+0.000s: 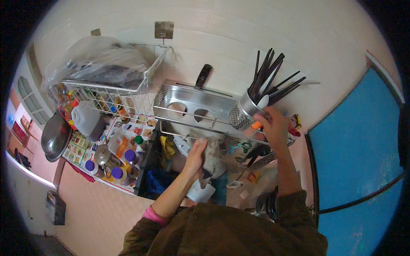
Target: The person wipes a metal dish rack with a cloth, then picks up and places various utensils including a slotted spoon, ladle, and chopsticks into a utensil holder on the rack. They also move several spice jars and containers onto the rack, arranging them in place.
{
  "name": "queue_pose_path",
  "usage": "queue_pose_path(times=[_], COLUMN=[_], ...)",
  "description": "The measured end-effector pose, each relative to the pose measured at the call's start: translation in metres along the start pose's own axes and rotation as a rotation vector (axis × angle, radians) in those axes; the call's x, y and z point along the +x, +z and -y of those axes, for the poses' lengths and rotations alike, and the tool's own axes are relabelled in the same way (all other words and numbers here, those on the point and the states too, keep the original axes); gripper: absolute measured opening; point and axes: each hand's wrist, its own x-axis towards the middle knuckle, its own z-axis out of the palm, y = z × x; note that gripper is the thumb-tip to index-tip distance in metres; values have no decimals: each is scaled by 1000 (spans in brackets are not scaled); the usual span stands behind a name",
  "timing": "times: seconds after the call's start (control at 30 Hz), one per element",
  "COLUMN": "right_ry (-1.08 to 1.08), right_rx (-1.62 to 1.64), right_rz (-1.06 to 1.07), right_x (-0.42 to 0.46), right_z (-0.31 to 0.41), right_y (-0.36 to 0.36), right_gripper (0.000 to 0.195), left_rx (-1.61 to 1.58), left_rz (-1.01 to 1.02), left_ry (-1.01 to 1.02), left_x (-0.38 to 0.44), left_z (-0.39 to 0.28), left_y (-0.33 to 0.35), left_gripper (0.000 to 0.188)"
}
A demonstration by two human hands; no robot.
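Note:
My right hand [272,123] is at the metal rack, its fingers curled at a small orange thing [256,125] beside the perforated steel utensil holder [240,113]. Chopsticks [264,72] and a light spoon stand in that holder. Whether the fingers grip the orange thing is unclear. My left hand [196,156] rests below the steel rack [195,99], against a blurred grey-white cloth-like thing [214,156]; its grip on it cannot be made out. A black-handled knife [203,76] stands in the rack's rear slot. Under the left forearm is a white container [200,191].
To the left hangs a white wire basket [105,85] with a plastic bag. Below it, purple-lidded jars [119,173], a metal pot [104,155] and a white jug [86,120] stand on printed paper. A metal bowl [55,137] leans at the far left. Blue panel [355,140] at right.

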Motion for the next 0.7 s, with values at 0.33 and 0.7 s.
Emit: queue_pose_path(times=[0.33,0.7], right_ry=[-214,-190], right_rx=[98,110], right_rz=[120,43], right_x=[-13,35], right_z=[31,20], right_y=[28,80], right_gripper=[22,23], left_rx=[-138,49], left_rz=[155,37], left_ry=[-100,-308], left_x=[21,-39], left_z=[-21,6], left_y=[45,19], left_gripper=[77,68])
